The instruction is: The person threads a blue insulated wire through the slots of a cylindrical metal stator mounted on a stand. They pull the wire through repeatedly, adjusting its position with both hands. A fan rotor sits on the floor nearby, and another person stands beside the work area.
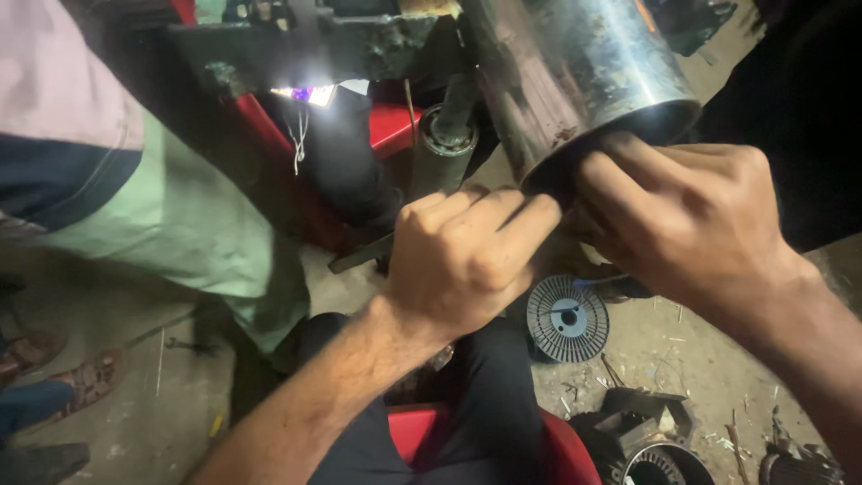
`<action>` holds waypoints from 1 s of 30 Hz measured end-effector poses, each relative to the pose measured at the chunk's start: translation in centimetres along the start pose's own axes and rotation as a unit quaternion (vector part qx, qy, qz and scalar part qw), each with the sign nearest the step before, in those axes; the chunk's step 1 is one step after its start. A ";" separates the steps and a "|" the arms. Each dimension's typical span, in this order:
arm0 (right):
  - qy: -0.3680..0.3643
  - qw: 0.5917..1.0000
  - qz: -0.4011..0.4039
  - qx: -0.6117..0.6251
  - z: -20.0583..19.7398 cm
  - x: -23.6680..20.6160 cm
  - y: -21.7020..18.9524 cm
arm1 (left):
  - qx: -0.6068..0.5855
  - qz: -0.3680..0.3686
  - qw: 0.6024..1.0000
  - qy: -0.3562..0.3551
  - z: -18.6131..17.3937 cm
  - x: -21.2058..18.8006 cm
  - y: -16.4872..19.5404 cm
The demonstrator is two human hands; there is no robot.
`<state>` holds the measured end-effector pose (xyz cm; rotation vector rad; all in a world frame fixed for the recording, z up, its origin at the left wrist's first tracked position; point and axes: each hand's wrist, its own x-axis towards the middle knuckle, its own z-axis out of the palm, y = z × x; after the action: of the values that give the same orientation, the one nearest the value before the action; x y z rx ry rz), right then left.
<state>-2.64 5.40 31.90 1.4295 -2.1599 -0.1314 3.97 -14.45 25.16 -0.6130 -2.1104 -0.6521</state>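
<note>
A shiny metal cylinder (575, 72), open at its near end, slants down from the top middle. My right hand (691, 224) has its fingers curled at the cylinder's open rim, reaching inside. Just left of the rim is my left hand (462, 256), closed into a fist, its fingertips touching the opening; whether it pinches something is hidden. Behind my left hand stands a grey shaft with a bearing (446, 135).
Another person in a green and pink shirt (153, 198) stands at the left, sandalled feet (85, 382) below. A round slotted metal disc (567, 318) lies on the dusty floor, motor parts (660, 449) at bottom right. A red stool (422, 427) sits under my legs.
</note>
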 end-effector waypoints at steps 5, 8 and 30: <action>-0.178 0.981 0.053 -0.053 -1.3 0.3 0.2 | 0.002 0.005 1.000 -0.024 -0.4 0.1 0.1; -0.225 0.969 0.088 -0.039 -1.7 0.2 -0.4 | -0.001 0.002 1.000 -0.015 -0.2 0.2 0.2; 0.214 0.965 -0.020 -0.153 -0.8 -1.4 1.1 | -0.075 0.000 0.996 0.050 1.3 0.2 -0.1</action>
<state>-2.73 7.25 32.47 1.1951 -1.6765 -0.1476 3.09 -13.61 24.58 -0.6485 -1.9802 -0.8298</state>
